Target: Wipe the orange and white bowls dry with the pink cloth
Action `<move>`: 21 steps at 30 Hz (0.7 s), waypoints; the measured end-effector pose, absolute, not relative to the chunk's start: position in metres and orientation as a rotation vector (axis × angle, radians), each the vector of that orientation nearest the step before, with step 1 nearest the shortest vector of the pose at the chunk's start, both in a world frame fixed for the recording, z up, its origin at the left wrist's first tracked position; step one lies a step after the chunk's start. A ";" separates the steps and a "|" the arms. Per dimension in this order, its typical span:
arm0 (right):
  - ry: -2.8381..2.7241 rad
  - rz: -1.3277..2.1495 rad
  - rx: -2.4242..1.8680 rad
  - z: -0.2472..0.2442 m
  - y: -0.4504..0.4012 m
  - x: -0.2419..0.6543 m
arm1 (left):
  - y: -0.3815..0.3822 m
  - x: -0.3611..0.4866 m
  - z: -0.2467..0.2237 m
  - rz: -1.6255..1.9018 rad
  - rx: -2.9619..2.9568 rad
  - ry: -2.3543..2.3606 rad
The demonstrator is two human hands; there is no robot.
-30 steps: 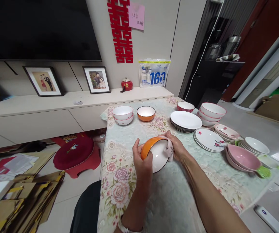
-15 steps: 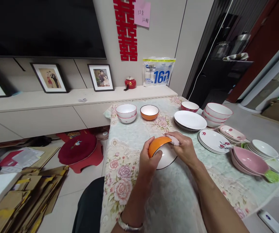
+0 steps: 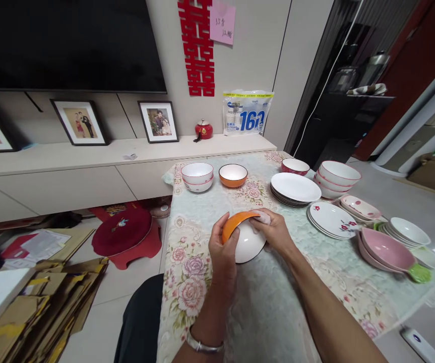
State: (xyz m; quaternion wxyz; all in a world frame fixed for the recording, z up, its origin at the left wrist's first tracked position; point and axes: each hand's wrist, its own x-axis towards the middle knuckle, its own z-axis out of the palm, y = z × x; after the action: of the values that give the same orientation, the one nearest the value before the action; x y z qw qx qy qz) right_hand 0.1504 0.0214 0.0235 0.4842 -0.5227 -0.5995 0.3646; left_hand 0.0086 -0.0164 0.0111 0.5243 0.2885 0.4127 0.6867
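An orange bowl [image 3: 248, 244] with a white inside and dark rim is tilted on its side above the near part of the table. My left hand [image 3: 223, 244] grips its left side, with the thumb over the rim. My right hand [image 3: 275, 229] pinches a pale pink cloth [image 3: 263, 217] against the bowl's upper right edge. Another orange bowl [image 3: 233, 174] stands upright farther back, beside two stacked white bowls with red rims [image 3: 197, 175].
Stacked white plates [image 3: 296, 187], flowered plates [image 3: 331, 220], pink dishes [image 3: 387, 248] and stacked bowls [image 3: 340, 174] fill the table's right side. A red stool [image 3: 122, 229] stands on the floor at left. A low cabinet [image 3: 145, 154] runs behind the table.
Both hands, the bowl and the cloth have shifted slightly left. The bowl has turned so that more of its white inside shows.
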 end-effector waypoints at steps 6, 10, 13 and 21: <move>-1.286 1.117 -1.383 0.007 0.027 0.144 | -0.010 0.010 0.005 1.653 0.466 0.864; -1.187 1.196 -1.359 0.000 0.030 0.147 | -0.016 0.010 0.002 1.609 0.551 0.835; -1.192 1.259 -1.340 0.001 0.026 0.152 | -0.029 0.001 0.005 1.523 0.686 0.836; -1.378 1.409 -1.190 0.012 0.005 0.143 | -0.053 -0.026 0.005 1.368 0.892 1.013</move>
State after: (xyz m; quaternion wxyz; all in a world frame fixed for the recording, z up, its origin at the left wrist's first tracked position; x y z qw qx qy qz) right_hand 0.1432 0.0046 0.0116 0.4074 -0.4722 -0.5466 0.5588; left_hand -0.0257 -0.0533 0.0054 0.5729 0.3805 0.4321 0.5834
